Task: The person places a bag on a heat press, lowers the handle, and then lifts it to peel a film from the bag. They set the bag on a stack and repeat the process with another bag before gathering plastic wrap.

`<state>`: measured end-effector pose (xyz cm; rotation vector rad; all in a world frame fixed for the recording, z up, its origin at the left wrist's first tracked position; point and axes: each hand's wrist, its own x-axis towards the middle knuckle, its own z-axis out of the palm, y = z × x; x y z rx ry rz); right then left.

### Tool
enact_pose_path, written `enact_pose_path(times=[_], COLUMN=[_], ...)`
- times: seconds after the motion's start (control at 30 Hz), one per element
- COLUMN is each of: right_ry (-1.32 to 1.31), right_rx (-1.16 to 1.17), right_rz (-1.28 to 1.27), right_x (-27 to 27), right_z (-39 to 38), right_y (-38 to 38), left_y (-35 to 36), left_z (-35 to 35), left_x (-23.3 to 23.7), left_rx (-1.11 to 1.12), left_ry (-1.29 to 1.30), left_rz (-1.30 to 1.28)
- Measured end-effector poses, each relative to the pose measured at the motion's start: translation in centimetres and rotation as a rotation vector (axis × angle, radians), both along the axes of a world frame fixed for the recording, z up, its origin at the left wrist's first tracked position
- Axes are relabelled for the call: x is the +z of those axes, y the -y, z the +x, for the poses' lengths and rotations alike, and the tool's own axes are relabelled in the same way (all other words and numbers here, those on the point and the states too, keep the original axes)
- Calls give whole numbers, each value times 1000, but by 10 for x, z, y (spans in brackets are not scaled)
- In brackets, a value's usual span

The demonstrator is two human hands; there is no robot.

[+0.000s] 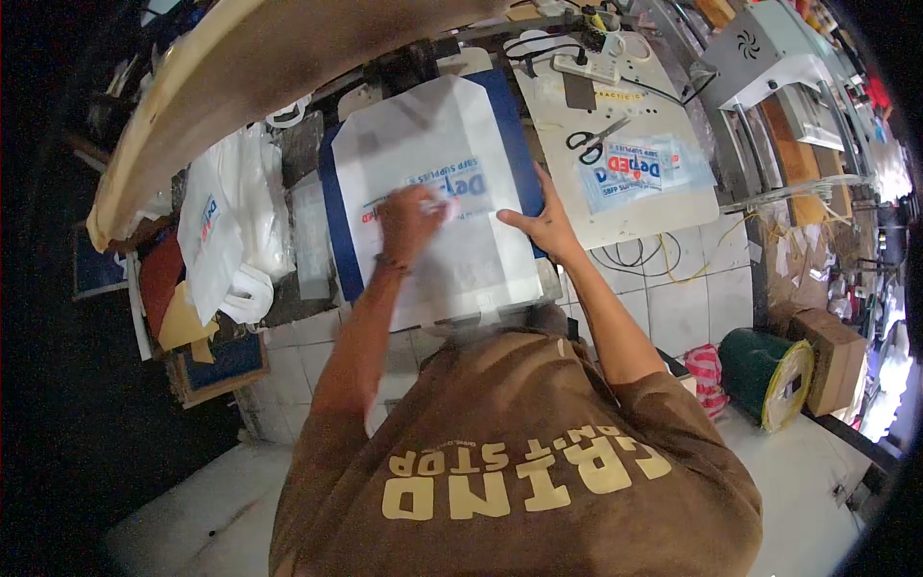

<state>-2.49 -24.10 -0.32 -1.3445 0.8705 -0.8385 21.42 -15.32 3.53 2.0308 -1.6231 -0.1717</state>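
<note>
A white sheet-like bag [413, 135] printed with blue and red "DepED SBFP SUPPLIES" lettering lies flat on a dark blue board [338, 207]. My left hand [411, 226] is over the print, blurred by motion. Its fingers are closed around something small and whitish that I cannot make out. At the board's right edge rests my right hand [546, 223], its thumb stretched over the white bag and its fingers apart from the thumb, along the blue border.
White printed bags [216, 226] are piled to the left. On a pale board at the right lie black-handled scissors [591, 144], a printed plastic pack [635, 171] and a power strip [586, 67]. A curved tan panel [240, 72] overhangs the upper left; a grey machine [760, 53] stands far right.
</note>
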Motion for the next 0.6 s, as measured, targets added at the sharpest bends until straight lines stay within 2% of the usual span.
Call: enact_pose_path(times=[0.07,0.17,0.3,0.43,0.6], right_ry=[-15,62,78,120,124], right_rx=[8,8,11,16,24], right_rz=[9,9,47,38,41], right_x=[0,-1,-6,-3,-6], right_z=[2,1,3,3,3], right_y=[-3,-2,-2,-3,-2], left_y=[20,12,-17,12,-3], left_z=[-46,-43,19,-37,-19], left_x=[-1,11,12,-10,4], left_rx=[-95,-48,-7,-25,-101], left_ry=[36,83,-93,39,131], left_rz=[10,118,240,163,114])
